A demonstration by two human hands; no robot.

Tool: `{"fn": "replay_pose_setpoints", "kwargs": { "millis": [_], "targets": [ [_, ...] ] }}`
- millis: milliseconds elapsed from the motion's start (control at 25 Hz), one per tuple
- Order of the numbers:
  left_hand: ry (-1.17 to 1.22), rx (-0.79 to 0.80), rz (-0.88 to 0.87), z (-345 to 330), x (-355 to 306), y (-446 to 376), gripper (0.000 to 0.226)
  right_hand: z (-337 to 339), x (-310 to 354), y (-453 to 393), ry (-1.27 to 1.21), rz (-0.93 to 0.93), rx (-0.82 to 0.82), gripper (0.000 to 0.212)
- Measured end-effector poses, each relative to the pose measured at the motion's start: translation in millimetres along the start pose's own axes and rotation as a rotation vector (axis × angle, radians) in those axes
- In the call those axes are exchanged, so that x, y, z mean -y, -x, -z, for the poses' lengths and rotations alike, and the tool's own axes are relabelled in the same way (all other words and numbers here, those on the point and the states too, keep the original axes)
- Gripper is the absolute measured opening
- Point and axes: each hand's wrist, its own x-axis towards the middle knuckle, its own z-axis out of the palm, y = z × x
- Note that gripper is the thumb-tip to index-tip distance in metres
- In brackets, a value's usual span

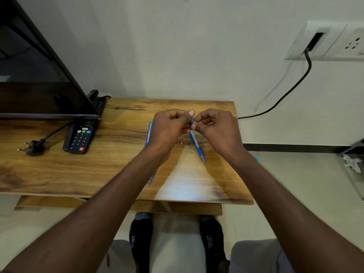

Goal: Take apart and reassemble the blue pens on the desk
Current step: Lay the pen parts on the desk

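Both hands pinch one small blue plastic pen piece [193, 121] btwn them, left hand [169, 127] and right hand [217, 128] equally near, above the wooden desk [118, 154] far edge; axis unclear tbh.

Desk [118, 154] – grained wood; pens [199, 148] – glossy plastic.

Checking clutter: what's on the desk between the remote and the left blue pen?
Head view: bare wood between the remote and the left blue pen; nothing lies on that stretch of desk.
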Motion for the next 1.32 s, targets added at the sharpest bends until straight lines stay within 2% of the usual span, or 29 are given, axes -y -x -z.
{"fn": "replay_pose_setpoints", "kwargs": {
  "millis": [200,400,720,960,1040,1120,1240,1320],
  "targets": [
    [0.002,-0.007,0.049,1,-3,2,0.02,3,2,1,-0.14,-0.103,0.045,0.013],
    [0.003,0.014,0.109,-2,-3,3,0.011,9,-1,-2,-0.172,-0.132,0.106,0.015],
    [0.053,0.008,0.145,-9,-3,1,0.015,17,-5,-9,-0.086,-0.136,0.102,0.013],
    [-0.015,-0.135,0.108,-17,9,-15,0.012,23,-9,-9,0.045,-0.173,0.103,0.013],
    [-0.123,-0.156,0.08,-25,13,-18,0.01,26,-11,-10,0.101,-0.189,0.076,0.011],
    [-0.371,-0.156,-0.021,-35,17,-17,0.007,30,-13,-11,0.136,-0.208,0.036,0.01],
    [-0.735,-0.048,-0.175,-45,25,-13,0.005,39,-19,-14,0.171,-0.242,-0.008,0.01],
    [-0.912,0.048,-0.184,-50,31,-12,0.004,43,-22,-14,0.192,-0.259,-0.008,0.011]
  ]
}}
